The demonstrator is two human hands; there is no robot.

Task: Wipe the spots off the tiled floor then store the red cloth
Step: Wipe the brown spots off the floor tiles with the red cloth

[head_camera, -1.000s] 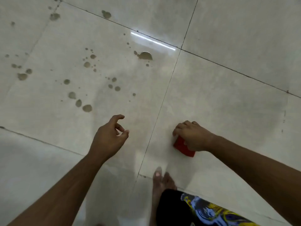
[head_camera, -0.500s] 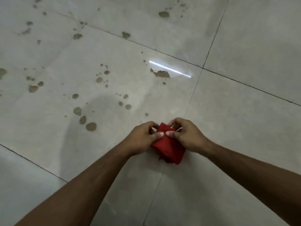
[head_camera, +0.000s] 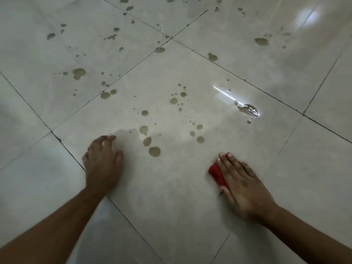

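The folded red cloth (head_camera: 217,174) lies flat on the tiled floor (head_camera: 171,206), mostly hidden under my right hand (head_camera: 242,185), which presses on it with straight fingers. My left hand (head_camera: 103,162) rests flat on the floor to the left, fingers spread, holding nothing. Several brownish wet spots (head_camera: 154,151) dot the tile between and beyond the hands; the nearest lie just right of my left hand. A larger puddle (head_camera: 247,109) glints farther right.
More spots (head_camera: 79,73) spread across the far tiles to the left and the back. Dark grout lines (head_camera: 68,149) cross the floor diagonally. A bright light reflection (head_camera: 308,16) shows at the top right.
Both hands held the cloth together half a second ago. Now they have parted: the left hand went down onto the floor at the left, the right pressed the cloth down at the right.
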